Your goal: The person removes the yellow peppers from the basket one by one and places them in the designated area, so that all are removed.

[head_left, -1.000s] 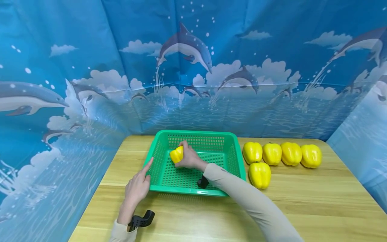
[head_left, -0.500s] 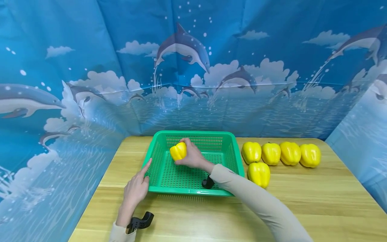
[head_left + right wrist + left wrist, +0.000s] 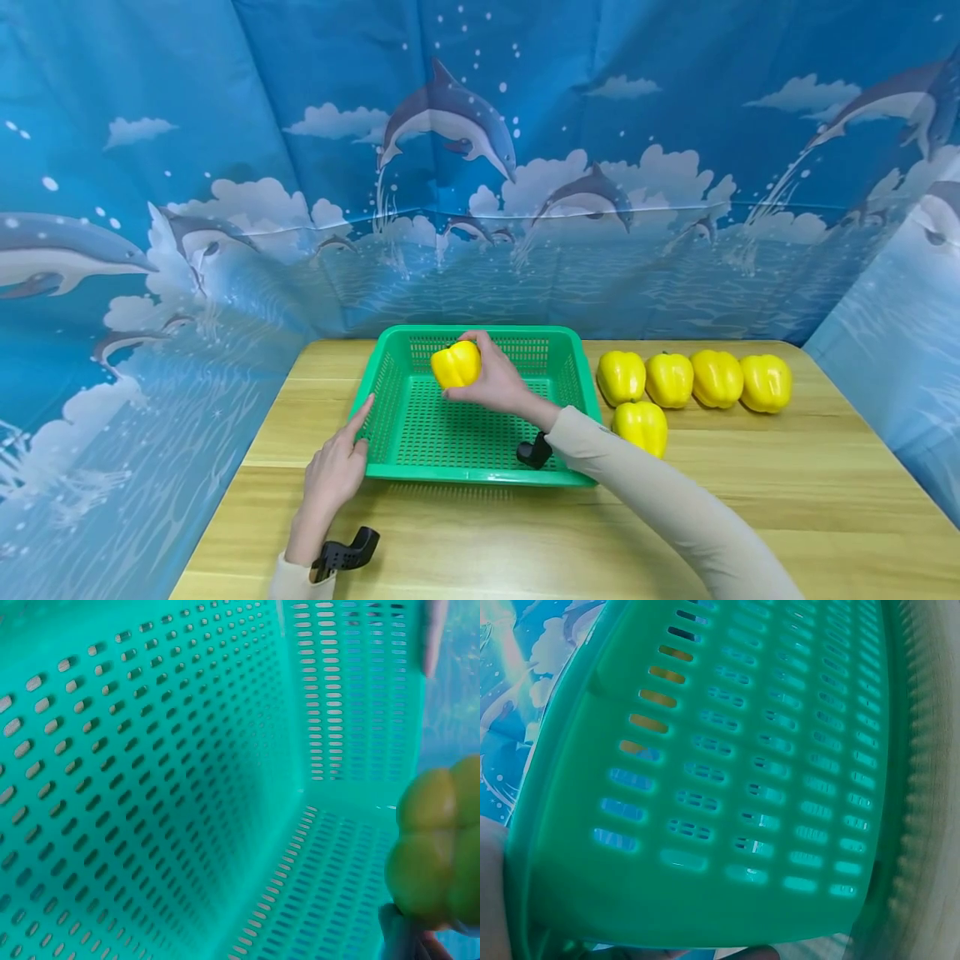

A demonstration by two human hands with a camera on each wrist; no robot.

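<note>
In the head view, my right hand (image 3: 495, 379) holds a yellow bell pepper (image 3: 456, 364) between thumb and fingers, raised over the inside of a green plastic basket (image 3: 480, 476). The right wrist view shows this bell pepper (image 3: 442, 840) at the right edge, in front of the slotted basket wall (image 3: 315, 791). My left hand (image 3: 335, 467) is at the basket's left side, its index finger straight along the rim. The outer basket wall (image 3: 667, 907) fills most of the left wrist view, with only bits of the left hand (image 3: 491, 892) showing.
To the right of the basket, a row of several yellow bell peppers (image 3: 716, 379) stands on the wooden table (image 3: 735, 508). One more bell pepper (image 3: 641, 427) sits in front of the row, partly behind the right sleeve. A dolphin-print curtain (image 3: 480, 267) hangs behind.
My right hand has lifted the bell pepper from low in the basket and brought it slightly right. The left hand stays at the basket's left rim. The view has shifted a little.
</note>
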